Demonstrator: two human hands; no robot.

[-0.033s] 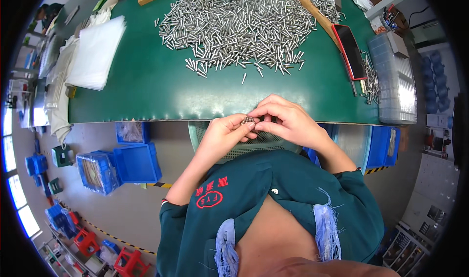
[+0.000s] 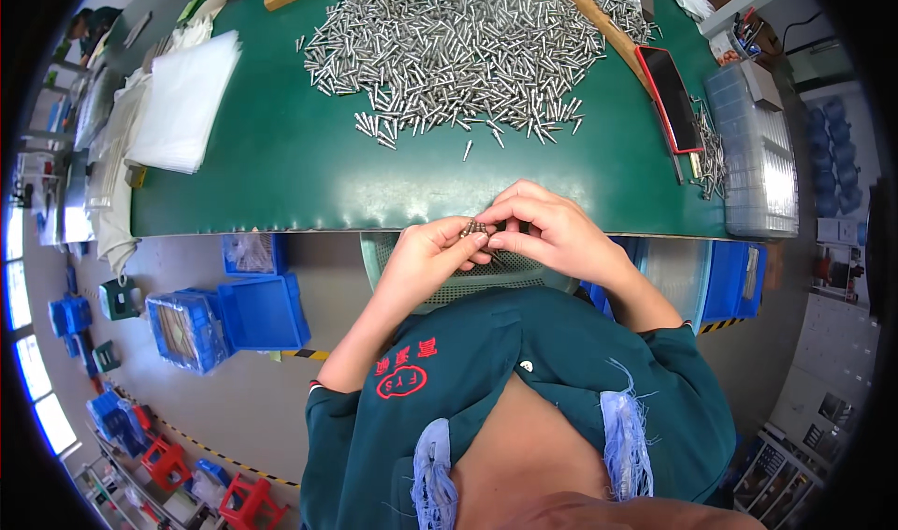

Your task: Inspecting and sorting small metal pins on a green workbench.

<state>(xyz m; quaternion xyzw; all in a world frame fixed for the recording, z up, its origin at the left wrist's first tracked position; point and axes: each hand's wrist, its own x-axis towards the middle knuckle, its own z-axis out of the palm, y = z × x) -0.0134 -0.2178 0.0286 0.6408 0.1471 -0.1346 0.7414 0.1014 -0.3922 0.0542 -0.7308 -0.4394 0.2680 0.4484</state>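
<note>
Silver, slim metal pins [image 2: 458,53] lie in a broad loose heap over the far half of the smooth green tabletop [image 2: 281,174] in the head view, a few strays nearer the edge. Several small metal pins [image 2: 476,230] are at the tabletop's near edge, in the closed fingers of the left hand [image 2: 428,257]. Fingers of the right hand [image 2: 547,229] meet them, nearly together; the pieces are too small to tell whether these grip one too. Judging by that, only a little bunch is in hand and the great bulk is left. Wooden bars [image 2: 601,27] flank the heap, a red-edged dark phone [image 2: 670,100] beside one. Beyond, blue plastic crates [image 2: 267,310] and red plastic stools [image 2: 251,504] stand on grey floor [image 2: 271,408].
</note>
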